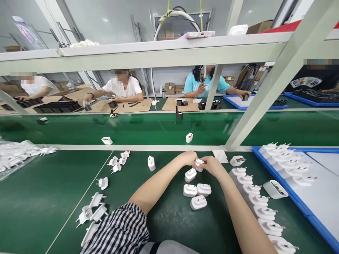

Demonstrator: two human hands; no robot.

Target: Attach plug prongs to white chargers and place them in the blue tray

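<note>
Both hands meet over the green worktop around a white plug adapter (199, 165). My left hand (190, 158) has its fingers closed on the adapter's left side. From the right, the fingers of my right hand (212, 164) pinch the same adapter. Just below it stands a similar white adapter (190, 175) with metal pins on top. Nearer to me sit several more, including one adapter (198, 203) closest to my body. The fingertips partly cover the held piece.
White plug faces (98, 212) lie loose on the left, near a plastic bag of white parts (23, 153). To the right are a row of adapters (253, 190), an open housing (275, 189) and a blue-rimmed tray (299, 204). Co-workers sit beyond the green conveyor belt (148, 123).
</note>
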